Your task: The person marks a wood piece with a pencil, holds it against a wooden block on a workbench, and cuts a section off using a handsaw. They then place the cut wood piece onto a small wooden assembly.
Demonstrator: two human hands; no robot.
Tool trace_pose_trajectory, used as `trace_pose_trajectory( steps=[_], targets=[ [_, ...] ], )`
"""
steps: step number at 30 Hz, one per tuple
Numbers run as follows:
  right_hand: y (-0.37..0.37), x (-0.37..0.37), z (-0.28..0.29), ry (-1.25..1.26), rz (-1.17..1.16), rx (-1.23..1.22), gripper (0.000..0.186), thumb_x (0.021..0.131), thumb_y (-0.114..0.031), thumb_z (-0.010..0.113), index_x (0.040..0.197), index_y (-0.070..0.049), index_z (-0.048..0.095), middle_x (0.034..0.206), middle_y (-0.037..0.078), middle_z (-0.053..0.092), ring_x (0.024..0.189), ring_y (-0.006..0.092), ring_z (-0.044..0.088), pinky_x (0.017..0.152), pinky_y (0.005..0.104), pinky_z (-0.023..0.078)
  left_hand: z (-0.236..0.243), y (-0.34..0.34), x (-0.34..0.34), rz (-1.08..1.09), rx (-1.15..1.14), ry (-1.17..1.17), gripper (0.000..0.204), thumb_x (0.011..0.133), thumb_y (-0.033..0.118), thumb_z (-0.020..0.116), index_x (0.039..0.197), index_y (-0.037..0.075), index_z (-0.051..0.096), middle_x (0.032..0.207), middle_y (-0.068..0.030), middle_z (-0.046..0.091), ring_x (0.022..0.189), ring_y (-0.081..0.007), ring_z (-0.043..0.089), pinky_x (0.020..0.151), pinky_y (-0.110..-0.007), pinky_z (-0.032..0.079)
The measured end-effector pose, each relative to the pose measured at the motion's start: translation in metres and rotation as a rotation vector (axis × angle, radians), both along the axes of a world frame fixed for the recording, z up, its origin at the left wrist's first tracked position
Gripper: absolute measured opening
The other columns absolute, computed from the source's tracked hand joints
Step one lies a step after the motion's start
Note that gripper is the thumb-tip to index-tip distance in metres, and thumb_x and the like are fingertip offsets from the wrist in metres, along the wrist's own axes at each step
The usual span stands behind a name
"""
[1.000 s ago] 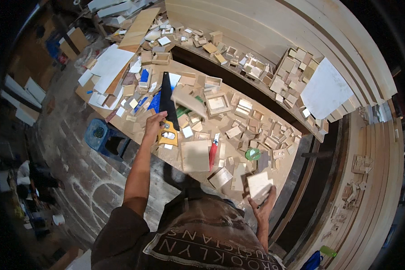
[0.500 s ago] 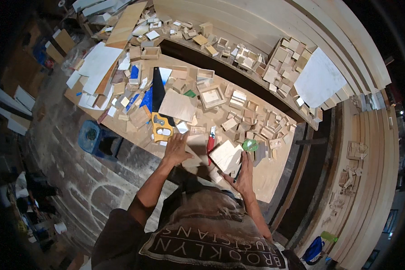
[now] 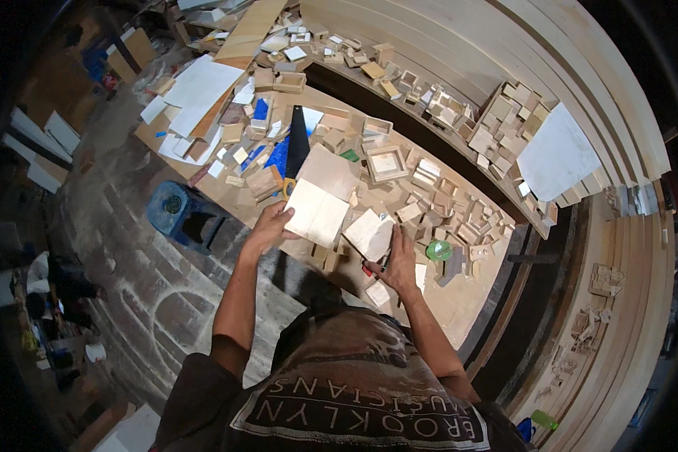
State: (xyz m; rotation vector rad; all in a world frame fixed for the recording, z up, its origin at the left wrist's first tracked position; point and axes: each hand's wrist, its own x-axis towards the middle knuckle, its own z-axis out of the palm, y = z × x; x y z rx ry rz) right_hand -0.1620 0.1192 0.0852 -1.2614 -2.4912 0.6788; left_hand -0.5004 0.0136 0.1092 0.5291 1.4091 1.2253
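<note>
The left hand [image 3: 267,227], left of centre in the frame, holds a pale board [image 3: 316,212] by its left edge. The board covers part of the saw [image 3: 297,143] and overlaps the plywood square [image 3: 328,167] behind it, so it seems lifted off the bench [image 3: 459,313]. Gripping only the edge probably leaves the broad face clear and turned up to the light. A thin line runs across that face.

The right hand [image 3: 401,264], just right of centre, holds a second, smaller piece, a light block [image 3: 369,234], from its right side. It is tilted, one corner toward the board, with a narrow gap between the two; that side grip likely leaves its upper face mostly uncovered as well.

As for the fingers, the left ones are bent in around the edge of the board, parted by little more than its thickness; how far they reach underneath is hidden. The right fingers lie long and close together against the side of the block, with the thumb apart at its lower edge. A small dark thing shows by that thumb, too small to name.

Right of the right hand sits a green roll [image 3: 438,250]; above the block lies a shallow frame [image 3: 386,164].
</note>
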Motion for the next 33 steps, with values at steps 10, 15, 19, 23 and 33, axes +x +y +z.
trace_pose_trajectory(
  steps=[10,15,19,23,33],
  targets=[
    [0.007,-0.027,0.031,0.4,-0.164,-0.437,0.082,0.093,-0.051,0.07,0.15,0.001,0.04,0.143,0.021,0.054,0.132,0.035,0.052,0.108,0.0463,0.044,0.054,-0.006,0.075,0.025,0.508,0.971,0.043,0.089,-0.012,0.053,0.127,0.001,0.067,0.134,-0.0203,0.065,0.133,-0.0355,0.058,0.114,-0.042,0.042],
    [-0.005,-0.02,0.078,1.322,-0.387,-1.101,0.039,0.102,-0.019,0.062,0.133,0.004,0.059,0.123,0.013,0.069,0.108,0.0185,0.065,0.098,0.0325,0.051,0.038,-0.002,0.129,-0.32,0.814,1.33,0.044,0.084,-0.008,0.064,0.127,0.001,0.068,0.146,-0.0154,0.057,0.144,-0.035,0.045,0.116,-0.052,0.041],
    [-0.007,0.032,0.069,1.333,-0.431,-0.964,0.037,0.097,-0.009,0.068,0.131,0.004,0.061,0.119,0.011,0.07,0.104,0.0158,0.066,0.094,0.0287,0.053,0.047,0.009,0.171,-0.318,0.811,1.157,0.048,0.082,-0.01,0.062,0.129,0.001,0.067,0.149,-0.0178,0.053,0.146,-0.0363,0.043,0.116,-0.052,0.042],
    [-0.018,0.1,0.069,1.232,-0.658,-0.785,0.032,0.097,-0.01,0.069,0.125,0.004,0.064,0.112,0.009,0.072,0.101,0.0143,0.066,0.091,0.0275,0.053,0.05,0.019,0.204,-0.288,0.61,0.788,0.052,0.086,-0.013,0.052,0.136,0.0,0.061,0.149,-0.0228,0.052,0.144,-0.0357,0.045,0.116,-0.043,0.042],
    [-0.075,0.243,0.031,0.967,-0.879,-0.388,0.04,0.098,-0.017,0.068,0.13,0.006,0.063,0.111,0.01,0.07,0.1,0.0156,0.062,0.089,0.0311,0.049,-0.017,0.041,0.364,-0.639,0.256,0.203,0.048,0.097,0.004,0.064,0.142,-0.003,0.05,0.106,-0.0118,0.072,0.092,-0.0146,0.067,0.075,-0.029,0.055]
  ],
)
